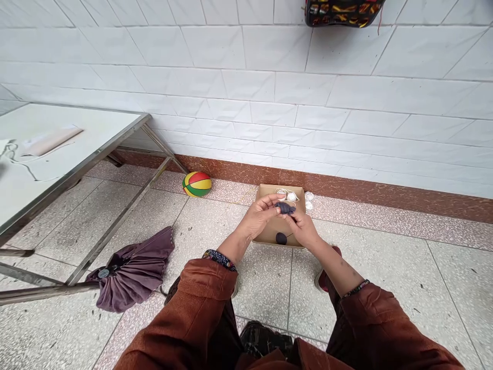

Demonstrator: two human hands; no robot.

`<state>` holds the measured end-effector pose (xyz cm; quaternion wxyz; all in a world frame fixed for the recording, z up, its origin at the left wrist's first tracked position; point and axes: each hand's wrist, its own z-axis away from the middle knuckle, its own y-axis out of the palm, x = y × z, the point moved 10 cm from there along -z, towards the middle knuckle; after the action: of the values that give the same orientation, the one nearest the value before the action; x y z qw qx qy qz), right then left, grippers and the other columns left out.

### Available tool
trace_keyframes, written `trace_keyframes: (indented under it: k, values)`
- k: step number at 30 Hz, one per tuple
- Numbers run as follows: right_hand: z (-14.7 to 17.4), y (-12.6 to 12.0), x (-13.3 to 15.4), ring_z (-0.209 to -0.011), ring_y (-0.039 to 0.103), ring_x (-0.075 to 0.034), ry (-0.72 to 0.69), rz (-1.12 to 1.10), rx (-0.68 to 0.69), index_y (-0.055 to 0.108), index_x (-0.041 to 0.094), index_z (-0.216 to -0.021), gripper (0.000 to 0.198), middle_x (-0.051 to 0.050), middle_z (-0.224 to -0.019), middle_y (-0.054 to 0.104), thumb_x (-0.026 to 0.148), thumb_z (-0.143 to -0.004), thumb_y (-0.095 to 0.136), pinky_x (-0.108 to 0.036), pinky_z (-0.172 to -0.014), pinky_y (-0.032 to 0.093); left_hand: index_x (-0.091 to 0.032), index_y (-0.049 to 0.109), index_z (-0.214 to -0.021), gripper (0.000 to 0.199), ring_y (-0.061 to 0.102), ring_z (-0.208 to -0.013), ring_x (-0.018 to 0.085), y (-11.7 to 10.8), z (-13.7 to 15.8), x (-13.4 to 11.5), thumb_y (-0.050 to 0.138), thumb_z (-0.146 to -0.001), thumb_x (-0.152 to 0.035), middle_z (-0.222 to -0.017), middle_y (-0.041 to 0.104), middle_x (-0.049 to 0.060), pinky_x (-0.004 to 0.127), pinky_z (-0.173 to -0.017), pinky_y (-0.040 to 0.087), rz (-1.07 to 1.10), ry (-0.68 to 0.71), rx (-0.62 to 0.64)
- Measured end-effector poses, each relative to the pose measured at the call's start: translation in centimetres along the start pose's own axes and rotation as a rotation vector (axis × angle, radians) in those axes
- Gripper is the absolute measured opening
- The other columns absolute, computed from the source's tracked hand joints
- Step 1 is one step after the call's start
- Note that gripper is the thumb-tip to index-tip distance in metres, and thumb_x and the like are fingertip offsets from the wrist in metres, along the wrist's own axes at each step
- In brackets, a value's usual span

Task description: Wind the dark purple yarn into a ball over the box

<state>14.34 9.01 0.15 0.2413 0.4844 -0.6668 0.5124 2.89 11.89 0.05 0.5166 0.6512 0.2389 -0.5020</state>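
Between my two hands is a small dark grey bundle, apparently yarn (pixel 285 207). My left hand (pixel 259 215) pinches its left end between thumb and fingers. At its lower right side, the fingers of my right hand (pixel 303 229) close on it. Below them a shallow cardboard box (pixel 268 235) rests on the floor between my feet and the wall. White balls of string or yarn (pixel 291 197) lie at the box's far end. A round dark ball (pixel 281 238) sits near its close edge, with a thin dark strand beside it. My hands cover part of the box.
White round bundles (pixel 309 199) lie just right of the box. A striped ball (pixel 197 184) rests by the wall. To the left, a metal-framed table (pixel 92 121) has purple gathered cloth (pixel 134 272) beside its legs. A patterned bag (pixel 342 13) shows against the tiled wall.
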Motion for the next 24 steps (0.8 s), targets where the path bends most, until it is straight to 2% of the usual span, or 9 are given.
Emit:
trace_keyframes:
  k: [4, 7, 11, 13, 15, 17, 19, 24]
  values:
    - [1.1, 1.8, 2.1, -0.072, 0.06, -0.018, -0.108, 0.096, 0.128, 0.063, 0.023, -0.084, 0.026, -0.003, -0.077, 0.065, 0.035, -0.102, 0.048, -0.03, -0.069, 0.048, -0.017, 0.072, -0.097, 0.029, 0.067, -0.087, 0.015, -2.1, -0.3, -0.1, 0.081, -0.071, -0.028, -0.096, 0.073, 0.005, 0.031, -0.085, 0.051, -0.086, 0.032, -0.168]
    - [1.2, 1.1, 3.5, -0.073, 0.061, -0.018, -0.179, 0.096, 0.15, 0.063, 0.023, -0.086, 0.024, -0.003, -0.078, 0.066, 0.035, -0.102, 0.05, -0.03, -0.069, 0.048, -0.016, 0.072, -0.096, 0.027, 0.066, -0.083, 0.014, -2.7, -0.5, 0.0, 0.079, -0.071, -0.023, -0.091, 0.073, 0.004, 0.03, -0.084, 0.05, -0.236, 0.035, -0.206]
    - [0.0, -2.7, 3.2, -0.071, 0.06, -0.018, -0.121, 0.004, -0.009, 0.065, 0.023, -0.087, 0.021, -0.003, -0.078, 0.066, 0.036, -0.1, 0.055, -0.031, -0.068, 0.048, -0.015, 0.071, -0.092, 0.027, 0.061, -0.074, 0.011, -1.8, -0.4, 0.5, 0.081, -0.067, -0.018, -0.085, 0.069, 0.002, 0.026, -0.075, 0.047, -0.356, -0.017, -0.122]
    - [-0.6, -4.4, 1.9, -0.07, 0.058, -0.018, -0.04, -0.012, -0.105, 0.064, 0.023, -0.085, 0.022, -0.002, -0.077, 0.064, 0.038, -0.099, 0.055, -0.031, -0.068, 0.047, -0.017, 0.071, -0.097, 0.033, 0.061, -0.075, 0.01, -0.4, -0.1, 0.7, 0.083, -0.066, -0.018, -0.085, 0.068, 0.001, 0.025, -0.074, 0.046, -0.315, -0.042, -0.023]
    - [-0.9, -5.1, 0.5, -0.07, 0.057, -0.018, 0.027, -0.011, -0.165, 0.064, 0.023, -0.084, 0.023, -0.001, -0.076, 0.063, 0.038, -0.098, 0.056, -0.03, -0.068, 0.046, -0.019, 0.07, -0.106, 0.041, 0.063, -0.079, 0.012, 1.0, 0.3, 0.8, 0.084, -0.067, -0.02, -0.089, 0.068, 0.002, 0.027, -0.078, 0.048, -0.214, -0.06, 0.079]
    - [-1.0, -4.4, -0.4, -0.069, 0.057, -0.017, 0.06, -0.012, -0.154, 0.063, 0.022, -0.082, 0.023, -0.001, -0.075, 0.063, 0.038, -0.098, 0.055, -0.029, -0.067, 0.046, -0.02, 0.069, -0.11, 0.044, 0.065, -0.087, 0.014, 1.7, 0.4, 0.5, 0.085, -0.069, -0.023, -0.099, 0.07, 0.005, 0.029, -0.083, 0.049, -0.099, -0.051, 0.115]
    - [-0.8, -2.9, -0.6, -0.07, 0.058, -0.018, 0.058, -0.01, -0.1, 0.063, 0.022, -0.081, 0.024, -0.001, -0.074, 0.064, 0.037, -0.097, 0.053, -0.029, -0.066, 0.046, -0.02, 0.071, -0.107, 0.041, 0.065, -0.094, 0.016, 1.2, 0.2, 0.2, 0.085, -0.069, -0.027, -0.107, 0.07, 0.006, 0.03, -0.086, 0.05, -0.018, -0.025, 0.069]
    - [0.1, 0.2, 1.2, -0.072, 0.061, -0.019, -0.031, 0.008, 0.061, 0.065, 0.023, -0.087, 0.02, -0.002, -0.077, 0.067, 0.034, -0.098, 0.052, -0.03, -0.067, 0.048, -0.018, 0.07, -0.093, 0.026, 0.064, -0.084, 0.014, -1.9, -0.2, 0.3, 0.08, -0.07, -0.025, -0.089, 0.07, 0.002, 0.03, -0.083, 0.051, -0.078, 0.013, -0.176]
